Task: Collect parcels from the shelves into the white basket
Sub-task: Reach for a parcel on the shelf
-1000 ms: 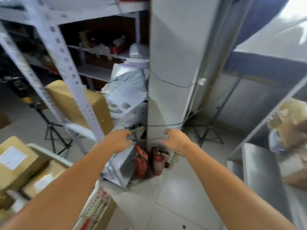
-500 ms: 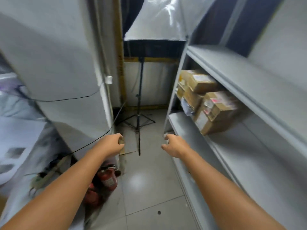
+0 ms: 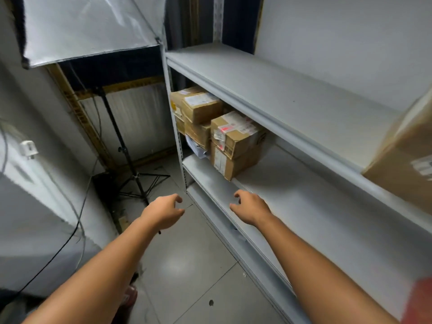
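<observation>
- Ahead, a stack of brown cardboard parcels (image 3: 224,134) sits at the far end of the middle shelf (image 3: 304,213), some piled on others, close against the shelf post (image 3: 175,136).
- Another brown box (image 3: 406,160) stands on the upper shelf (image 3: 292,97) at the right edge, blurred.
- Both hands are empty: the right hand (image 3: 251,208) hovers over the front of the middle shelf, near the closest parcel but not touching it, fingers loosely curled and apart.
- Beside it, the left hand (image 3: 163,212) hangs over the grey tiled floor (image 3: 187,265), fingers likewise curled and apart.
- White labels and a red-marked sticker show on the parcels; the writing is too small to read.
- Further left, a black light stand (image 3: 124,146) carries a silvery softbox (image 3: 88,26) in a narrow aisle, with cables along a grey wall.
</observation>
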Available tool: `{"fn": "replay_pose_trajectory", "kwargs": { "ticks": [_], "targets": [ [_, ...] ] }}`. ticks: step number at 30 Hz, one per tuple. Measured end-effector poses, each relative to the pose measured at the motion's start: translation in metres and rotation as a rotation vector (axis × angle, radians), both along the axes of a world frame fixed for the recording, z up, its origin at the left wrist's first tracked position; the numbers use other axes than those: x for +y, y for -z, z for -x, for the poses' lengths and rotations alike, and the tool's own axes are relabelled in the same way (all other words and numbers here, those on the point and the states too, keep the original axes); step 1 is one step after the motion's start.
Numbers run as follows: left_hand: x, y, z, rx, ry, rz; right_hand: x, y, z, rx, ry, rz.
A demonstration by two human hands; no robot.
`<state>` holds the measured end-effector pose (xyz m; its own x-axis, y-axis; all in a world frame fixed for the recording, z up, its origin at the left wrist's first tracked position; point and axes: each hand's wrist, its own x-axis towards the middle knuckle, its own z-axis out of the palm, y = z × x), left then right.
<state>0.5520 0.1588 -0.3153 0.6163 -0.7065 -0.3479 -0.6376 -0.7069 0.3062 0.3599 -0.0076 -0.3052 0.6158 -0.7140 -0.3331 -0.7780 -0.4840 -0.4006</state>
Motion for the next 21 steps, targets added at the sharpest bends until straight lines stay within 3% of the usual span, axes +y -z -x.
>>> {"fn": "replay_pose_trajectory", "kwargs": {
  "ticks": [9,21],
  "targets": [
    [-0.095,-0.003,-0.013,0.048,-0.006,0.185,-0.065,0.004,-0.026,-0.302,0.179,-0.011],
    [-0.188,-0.005,-0.081,0.198,0.021,0.514,-0.110,0.014,-0.088,-0.649,0.588,-0.089]
  ]
}}
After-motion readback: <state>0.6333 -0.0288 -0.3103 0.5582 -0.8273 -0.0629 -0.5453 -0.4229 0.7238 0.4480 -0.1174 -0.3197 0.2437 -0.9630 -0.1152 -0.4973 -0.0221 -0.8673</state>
